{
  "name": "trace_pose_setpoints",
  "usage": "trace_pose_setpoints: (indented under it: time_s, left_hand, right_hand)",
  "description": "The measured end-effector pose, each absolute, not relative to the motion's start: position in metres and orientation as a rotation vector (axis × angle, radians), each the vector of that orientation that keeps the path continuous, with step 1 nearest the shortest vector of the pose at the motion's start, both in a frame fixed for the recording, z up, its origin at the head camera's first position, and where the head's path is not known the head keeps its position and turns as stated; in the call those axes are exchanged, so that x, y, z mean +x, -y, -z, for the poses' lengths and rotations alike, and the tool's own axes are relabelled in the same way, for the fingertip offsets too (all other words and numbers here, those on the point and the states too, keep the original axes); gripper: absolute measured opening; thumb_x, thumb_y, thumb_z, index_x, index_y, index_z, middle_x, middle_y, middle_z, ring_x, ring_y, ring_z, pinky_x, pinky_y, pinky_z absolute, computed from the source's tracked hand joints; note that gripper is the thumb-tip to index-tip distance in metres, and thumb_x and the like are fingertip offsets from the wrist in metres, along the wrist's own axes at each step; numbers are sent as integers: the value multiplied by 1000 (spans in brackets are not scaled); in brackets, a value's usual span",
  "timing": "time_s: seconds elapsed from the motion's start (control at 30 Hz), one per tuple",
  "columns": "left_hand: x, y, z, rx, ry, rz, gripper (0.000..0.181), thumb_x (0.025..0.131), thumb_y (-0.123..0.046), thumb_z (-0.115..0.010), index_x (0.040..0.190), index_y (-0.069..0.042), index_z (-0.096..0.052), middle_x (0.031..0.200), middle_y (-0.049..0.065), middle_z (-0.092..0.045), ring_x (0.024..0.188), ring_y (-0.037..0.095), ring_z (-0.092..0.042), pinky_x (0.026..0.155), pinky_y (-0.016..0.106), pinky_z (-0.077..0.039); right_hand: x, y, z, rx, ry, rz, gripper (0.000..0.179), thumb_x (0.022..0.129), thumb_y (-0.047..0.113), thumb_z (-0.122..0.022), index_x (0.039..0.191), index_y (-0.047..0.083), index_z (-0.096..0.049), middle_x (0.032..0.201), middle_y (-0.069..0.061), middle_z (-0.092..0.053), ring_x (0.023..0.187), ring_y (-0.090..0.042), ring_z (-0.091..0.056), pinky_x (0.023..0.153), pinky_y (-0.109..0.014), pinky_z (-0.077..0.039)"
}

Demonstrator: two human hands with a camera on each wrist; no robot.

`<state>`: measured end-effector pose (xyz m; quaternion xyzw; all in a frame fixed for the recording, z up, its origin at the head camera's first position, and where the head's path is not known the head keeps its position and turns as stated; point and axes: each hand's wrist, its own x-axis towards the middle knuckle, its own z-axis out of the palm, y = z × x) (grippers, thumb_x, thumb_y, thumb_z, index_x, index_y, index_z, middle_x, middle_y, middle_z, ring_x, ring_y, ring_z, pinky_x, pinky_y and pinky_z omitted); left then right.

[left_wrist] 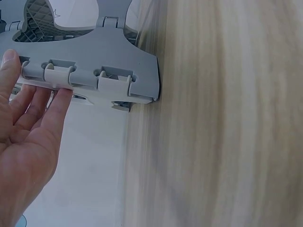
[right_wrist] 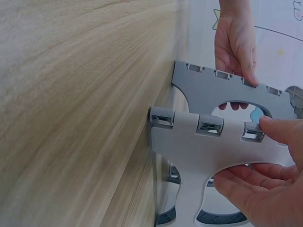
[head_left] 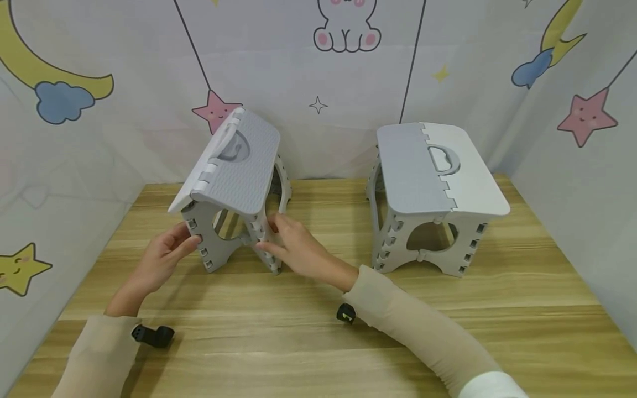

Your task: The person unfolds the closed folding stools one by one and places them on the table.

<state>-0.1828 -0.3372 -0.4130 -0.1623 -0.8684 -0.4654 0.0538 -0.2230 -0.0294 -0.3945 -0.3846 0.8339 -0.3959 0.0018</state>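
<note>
A grey and white folding stool (head_left: 244, 177) stands at the left of the table, its two-part top peaked along the middle like a roof. My left hand (head_left: 160, 257) grips the hinged edge of its left legs, thumb on the front and fingers behind; the left wrist view shows the fingertips at the white hinge pieces (left_wrist: 57, 76). On the right side my right hand (head_left: 301, 249) holds the other hinged leg edge. In the right wrist view its thumb lies on the hinges and its fingers curl into the opening of the white leg panel (right_wrist: 189, 146).
A second folding stool (head_left: 413, 166), with a flat top, stands unfolded at the right of the wooden table (head_left: 278, 342). Behind and beside the table hangs a printed cloth (head_left: 318, 143). Black wrist cameras (head_left: 155, 335) sit at both sleeves.
</note>
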Motion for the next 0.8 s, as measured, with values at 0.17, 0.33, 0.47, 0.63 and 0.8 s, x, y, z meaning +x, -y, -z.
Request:
trace_pose_setpoints:
  time_s: [0.17, 0.33, 0.47, 0.63, 0.8]
  left_hand:
    - [-183, 338, 413, -499, 2639, 1418, 45, 107, -12, -48, 146, 9, -42, 134, 18, -57, 113, -7, -54, 89, 11, -47]
    - [-183, 338, 414, -502, 2634, 1427, 45, 107, -12, -48, 146, 8, -41, 134, 13, -58, 113, -7, -54, 89, 11, -47]
    - [-183, 338, 415, -497, 2625, 1436, 44, 106, -11, -49, 145, 9, -42, 133, 8, -58, 113, -7, -54, 89, 11, -48]
    - [-183, 338, 415, -490, 2624, 1436, 44, 106, -11, -49, 144, 10, -42, 133, 8, -58, 113, -7, -54, 89, 11, -48]
    - [-182, 338, 414, -488, 2628, 1416, 43, 106, -12, -49, 144, 9, -43, 133, 12, -58, 113, -8, -54, 89, 11, -48]
  right_hand:
    - [-223, 28, 395, -1208, -2617, 1241, 34, 101, 28, -61, 122, 3, -53, 115, -6, -59, 107, -19, -57, 90, -28, -49]
    - [-222, 26, 395, -1203, -2622, 1219, 35, 102, 29, -60, 124, 3, -53, 116, -6, -59, 108, -18, -56, 91, -28, -49]
    - [-222, 25, 396, -1210, -2630, 1209, 35, 103, 30, -58, 125, 3, -53, 116, -6, -58, 107, -17, -56, 90, -28, -49]
    - [-222, 23, 396, -1208, -2633, 1211, 35, 103, 29, -58, 126, 4, -52, 116, -7, -58, 107, -18, -56, 90, -28, -49]
    - [-222, 22, 397, -1206, -2644, 1207, 36, 102, 29, -58, 126, 3, -51, 116, -7, -58, 108, -19, -57, 90, -28, -49]
